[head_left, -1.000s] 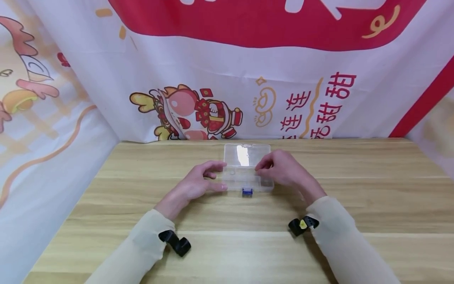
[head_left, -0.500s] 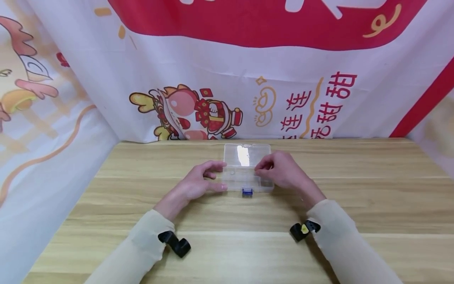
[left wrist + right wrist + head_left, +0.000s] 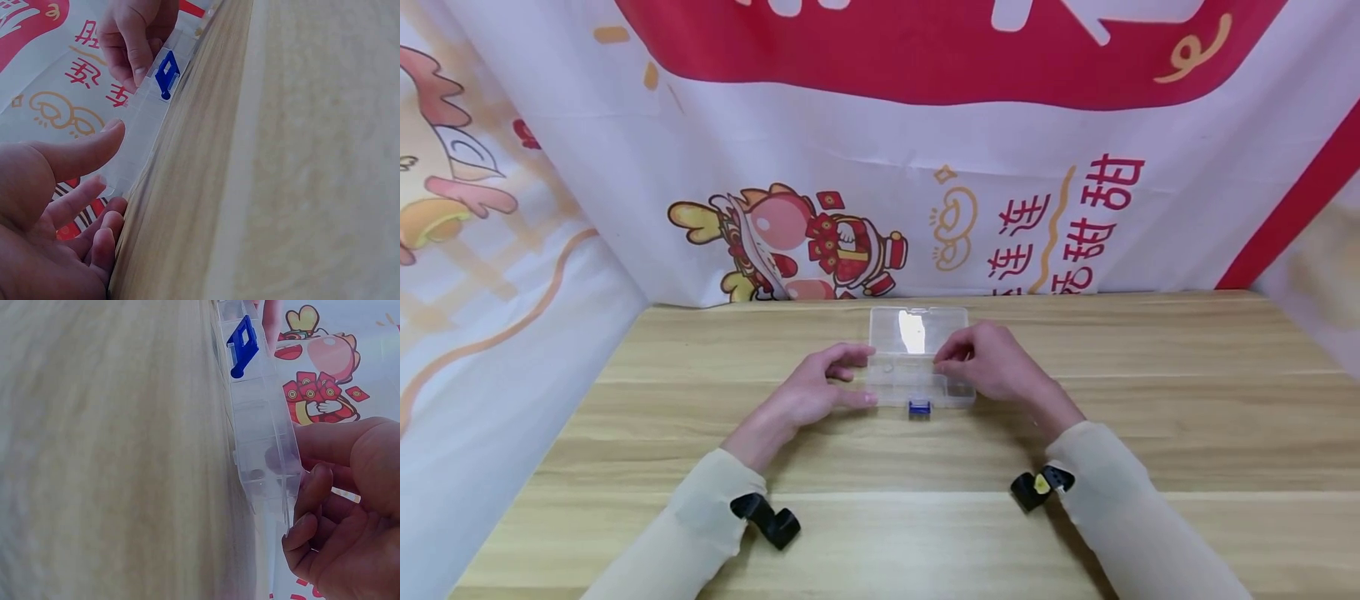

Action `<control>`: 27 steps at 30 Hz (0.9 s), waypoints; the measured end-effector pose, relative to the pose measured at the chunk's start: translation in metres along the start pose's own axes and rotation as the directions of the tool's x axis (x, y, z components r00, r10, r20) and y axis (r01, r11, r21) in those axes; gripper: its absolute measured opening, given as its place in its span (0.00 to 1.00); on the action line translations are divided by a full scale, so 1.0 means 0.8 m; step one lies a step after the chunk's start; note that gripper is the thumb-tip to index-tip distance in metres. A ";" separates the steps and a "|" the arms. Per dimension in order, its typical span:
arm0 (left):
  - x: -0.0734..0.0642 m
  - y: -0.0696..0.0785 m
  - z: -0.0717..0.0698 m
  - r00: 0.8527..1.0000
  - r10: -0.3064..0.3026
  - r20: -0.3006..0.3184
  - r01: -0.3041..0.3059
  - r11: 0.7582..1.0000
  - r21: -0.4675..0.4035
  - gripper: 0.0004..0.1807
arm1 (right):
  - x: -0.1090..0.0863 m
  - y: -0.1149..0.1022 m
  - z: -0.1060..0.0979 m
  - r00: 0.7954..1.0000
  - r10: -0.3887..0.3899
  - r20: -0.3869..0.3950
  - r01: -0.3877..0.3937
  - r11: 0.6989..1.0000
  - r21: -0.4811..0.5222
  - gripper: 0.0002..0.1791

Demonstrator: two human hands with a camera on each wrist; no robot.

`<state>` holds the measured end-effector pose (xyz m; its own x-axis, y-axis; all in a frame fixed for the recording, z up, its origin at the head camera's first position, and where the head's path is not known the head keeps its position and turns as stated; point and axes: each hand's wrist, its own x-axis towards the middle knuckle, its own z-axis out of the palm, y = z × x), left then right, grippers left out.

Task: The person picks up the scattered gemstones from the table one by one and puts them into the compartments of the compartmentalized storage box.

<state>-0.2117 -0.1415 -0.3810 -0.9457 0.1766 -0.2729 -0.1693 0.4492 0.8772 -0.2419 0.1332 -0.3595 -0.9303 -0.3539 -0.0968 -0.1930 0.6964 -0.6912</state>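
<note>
A clear plastic compartment box lies on the table with its transparent lid tilted back and its blue latch at the front. My left hand spans the box's left end. Its thumb is at the front corner and its forefinger at the back, both nearly straight. Over the right part of the box, my right hand has its fingers bent and thumb and forefinger close together, tips inside the box. Whether they pinch anything is hidden. In the right wrist view, a small round spot shows in an end compartment.
The box stands near the back edge of the wood-grain table. Behind it hangs a white printed cloth with red shapes and cartoon figures. Another printed cloth borders the left side.
The head view has shifted slightly. Both hands keep nearly the same places at the box, and the lid stays back.
</note>
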 end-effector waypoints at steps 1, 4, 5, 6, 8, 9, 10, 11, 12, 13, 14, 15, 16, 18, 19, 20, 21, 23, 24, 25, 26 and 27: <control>-0.001 0.000 0.000 1.000 0.001 0.000 -0.001 1.000 -0.003 0.36 | 0.000 0.000 0.000 1.000 -0.001 0.000 0.001 1.000 -0.003 0.04; -0.002 0.000 0.000 1.000 0.005 -0.001 -0.005 1.000 -0.008 0.35 | 0.000 -0.001 0.001 1.000 -0.007 -0.003 0.007 1.000 -0.012 0.04; -0.002 0.000 0.000 1.000 0.006 -0.001 -0.006 1.000 -0.009 0.35 | 0.000 -0.001 0.001 1.000 -0.006 -0.002 0.006 1.000 -0.013 0.04; -0.002 0.000 0.000 1.000 0.006 -0.001 -0.006 1.000 -0.009 0.35 | 0.000 -0.001 0.001 1.000 -0.005 -0.001 0.005 1.000 -0.016 0.04; -0.002 0.001 0.000 1.000 0.008 0.000 -0.008 1.000 -0.006 0.35 | 0.000 -0.002 0.000 1.000 -0.003 0.003 0.003 1.000 -0.019 0.04; -0.002 0.001 0.000 1.000 0.009 0.001 -0.009 1.000 -0.005 0.35 | 0.000 -0.002 -0.001 1.000 -0.001 0.004 0.001 1.000 -0.020 0.04; -0.001 0.001 0.000 1.000 0.009 0.002 -0.009 1.000 -0.003 0.36 | 0.000 -0.002 -0.001 1.000 0.001 0.004 -0.001 1.000 -0.022 0.04; -0.001 0.001 0.000 1.000 0.010 0.003 -0.010 1.000 -0.001 0.36 | 0.000 -0.002 -0.001 1.000 0.002 0.006 -0.002 1.000 -0.022 0.04; -0.001 0.001 -0.001 1.000 0.011 0.004 -0.011 1.000 0.000 0.36 | 0.000 -0.002 -0.001 1.000 0.001 0.007 -0.001 1.000 -0.024 0.04; -0.001 0.001 -0.001 1.000 0.011 0.004 -0.011 1.000 0.001 0.36 | 0.000 -0.002 -0.001 1.000 0.000 0.007 0.000 1.000 -0.025 0.04; -0.001 0.000 -0.001 1.000 0.012 0.003 -0.012 1.000 0.001 0.36 | 0.000 -0.002 -0.001 1.000 -0.003 0.008 0.003 1.000 -0.027 0.04; -0.001 0.000 -0.001 1.000 0.012 0.003 -0.012 1.000 0.001 0.36 | 0.000 -0.002 -0.001 1.000 -0.001 0.007 0.002 1.000 -0.028 0.04; -0.001 0.000 0.000 1.000 0.011 0.002 -0.011 1.000 0.000 0.36 | 0.000 -0.003 0.000 1.000 0.002 0.007 -0.002 1.000 -0.027 0.04; -0.001 -0.001 0.000 1.000 0.011 0.002 -0.011 1.000 -0.002 0.36 | 0.000 -0.003 0.000 1.000 0.010 0.007 -0.010 1.000 -0.024 0.05; -0.001 -0.001 0.000 1.000 0.010 0.002 -0.010 1.000 -0.003 0.36 | 0.000 -0.003 0.000 1.000 0.018 0.006 -0.018 1.000 -0.020 0.05; -0.001 -0.001 0.000 1.000 0.010 0.002 -0.010 1.000 -0.004 0.36 | -0.001 -0.003 0.000 1.000 0.024 0.005 -0.024 1.000 -0.016 0.05; -0.001 -0.001 0.000 1.000 0.009 0.002 -0.009 1.000 -0.005 0.36 | -0.001 -0.004 0.000 1.000 0.031 0.004 -0.031 0.999 -0.011 0.05; 0.000 -0.001 0.000 1.000 0.007 0.002 -0.007 1.000 -0.006 0.36 | -0.001 -0.004 0.000 0.999 0.035 0.002 -0.035 0.999 -0.004 0.06; 0.000 -0.001 0.000 1.000 0.006 0.001 -0.006 1.000 -0.007 0.36 | -0.001 -0.004 0.000 0.999 0.035 0.001 -0.035 0.999 -0.001 0.06; 0.000 -0.001 0.000 1.000 0.005 0.001 -0.005 1.000 -0.007 0.36 | -0.002 -0.004 0.000 0.999 0.035 -0.001 -0.035 0.999 0.001 0.06; 0.000 -0.001 0.000 1.000 0.005 0.000 -0.005 1.000 -0.008 0.36 | -0.002 -0.005 -0.001 0.999 0.033 -0.002 -0.033 0.999 0.001 0.06; 0.000 -0.001 0.000 1.000 0.005 0.000 -0.005 1.000 -0.008 0.36 | -0.002 -0.004 -0.001 0.999 0.033 -0.002 -0.033 0.999 0.006 0.06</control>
<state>-0.2116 -0.1421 -0.3818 -0.9463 0.1792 -0.2689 -0.1670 0.4410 0.8818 -0.2402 0.1319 -0.3563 -0.9369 -0.3290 -0.1184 -0.1599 0.7042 -0.6917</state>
